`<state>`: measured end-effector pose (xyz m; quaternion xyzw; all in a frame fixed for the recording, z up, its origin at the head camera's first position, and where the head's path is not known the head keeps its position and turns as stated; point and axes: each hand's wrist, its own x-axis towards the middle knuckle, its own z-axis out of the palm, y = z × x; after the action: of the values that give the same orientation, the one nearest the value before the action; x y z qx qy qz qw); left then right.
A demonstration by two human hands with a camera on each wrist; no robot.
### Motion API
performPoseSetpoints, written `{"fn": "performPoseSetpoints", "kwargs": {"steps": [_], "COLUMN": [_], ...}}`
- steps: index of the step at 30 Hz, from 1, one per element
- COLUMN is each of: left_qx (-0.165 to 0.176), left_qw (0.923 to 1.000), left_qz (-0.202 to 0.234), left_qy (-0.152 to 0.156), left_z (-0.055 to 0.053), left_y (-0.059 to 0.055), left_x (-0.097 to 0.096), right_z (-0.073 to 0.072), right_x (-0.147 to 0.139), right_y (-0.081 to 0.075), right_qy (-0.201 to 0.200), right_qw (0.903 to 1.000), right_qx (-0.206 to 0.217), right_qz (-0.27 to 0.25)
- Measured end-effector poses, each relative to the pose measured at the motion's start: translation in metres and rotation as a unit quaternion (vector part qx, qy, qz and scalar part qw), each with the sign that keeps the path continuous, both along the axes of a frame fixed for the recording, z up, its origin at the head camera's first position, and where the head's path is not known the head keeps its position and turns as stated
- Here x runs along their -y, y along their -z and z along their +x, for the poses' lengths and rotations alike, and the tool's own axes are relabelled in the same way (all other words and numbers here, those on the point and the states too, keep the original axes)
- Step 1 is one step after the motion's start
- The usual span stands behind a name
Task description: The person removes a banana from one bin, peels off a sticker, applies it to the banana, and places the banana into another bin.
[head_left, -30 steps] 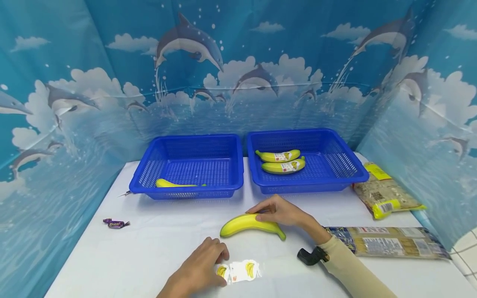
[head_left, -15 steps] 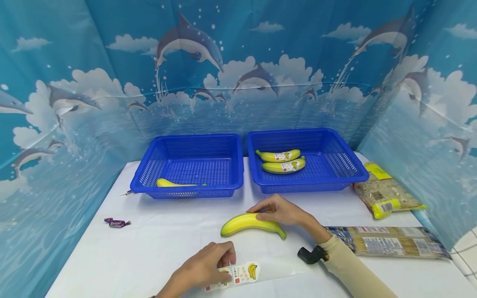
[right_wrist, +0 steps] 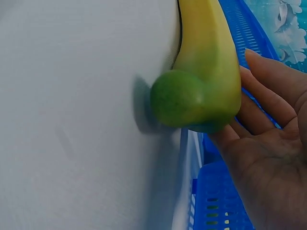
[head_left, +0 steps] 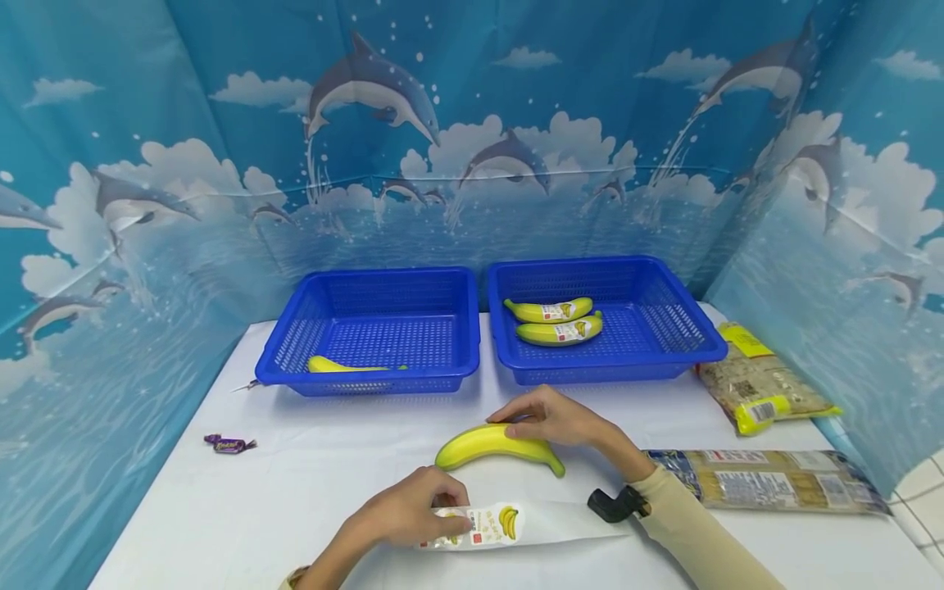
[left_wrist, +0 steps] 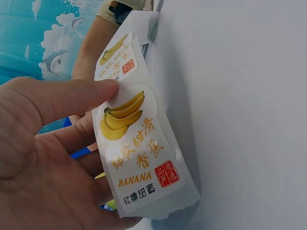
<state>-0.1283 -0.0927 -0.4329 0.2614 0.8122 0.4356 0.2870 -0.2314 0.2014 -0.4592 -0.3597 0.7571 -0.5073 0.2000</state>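
At the table (head_left: 310,500), left hand (head_left: 409,508) pinches label strip (head_left: 507,523), right hand (head_left: 555,418) grips banana (head_left: 479,445)

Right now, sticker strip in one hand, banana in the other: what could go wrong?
1. Snag: the banana-sticker strip runs from the left hand close to the black wrist camera on the right arm; it might catch there.
2. Crease: the left hand grips the strip at its printed stickers, so firm pressure could wrinkle them.
3. Slip: the right hand holds a curved banana; it could roll if those fingers loosen.
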Motion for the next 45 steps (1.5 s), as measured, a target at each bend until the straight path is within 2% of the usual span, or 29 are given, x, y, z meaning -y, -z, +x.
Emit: {"fn": "performPoseSetpoints", "kwargs": {"steps": [1, 8, 16, 20, 25, 31, 35, 40, 45], "left_qx": [0.003, -0.030, -0.031, -0.043, -0.052, -0.040, -0.042, -0.050, -0.046], "left_qw": [1.0000, 0.9990, 0.9989, 0.9985, 0.9981, 0.9981, 0.9973, 0.9965, 0.9943], "left_qz": [0.002, 0.017, 0.021, 0.016, 0.023, 0.040, 0.052, 0.063, 0.095], "left_qy": [0.000, 0.030, 0.029, 0.030, 0.024, 0.024, 0.030, 0.025, 0.015], "left_z": [0.000, -0.006, -0.010, -0.014, -0.019, -0.018, -0.020, -0.024, -0.027], "left_y": [0.000, -0.001, -0.003, -0.008, -0.015, -0.022, -0.027, -0.031, -0.037], "left_x": [0.000, -0.004, -0.006, -0.006, -0.009, -0.013, -0.014, -0.017, -0.015], "right_z": [0.000, 0.000, 0.009, 0.015, 0.025, 0.042, 0.049, 0.053, 0.053], "right_x": [0.000, -0.001, -0.003, -0.004, 0.000, 0.012, 0.017, 0.018, 0.018], "right_y": [-0.001, -0.015, -0.036, -0.047, -0.059, -0.067, -0.068, -0.071, -0.071], "right_qy": [-0.002, -0.007, -0.021, -0.034, -0.073, -0.128, -0.142, -0.132, -0.110], "right_qw": [1.0000, 0.9995, 0.9972, 0.9946, 0.9917, 0.9866, 0.9844, 0.9881, 0.9918], "right_qx": [-0.003, -0.030, -0.053, -0.074, -0.078, -0.087, -0.098, -0.079, -0.064], "right_qz": [-0.001, -0.012, -0.048, -0.064, -0.071, -0.053, -0.037, -0.005, 0.011]}}
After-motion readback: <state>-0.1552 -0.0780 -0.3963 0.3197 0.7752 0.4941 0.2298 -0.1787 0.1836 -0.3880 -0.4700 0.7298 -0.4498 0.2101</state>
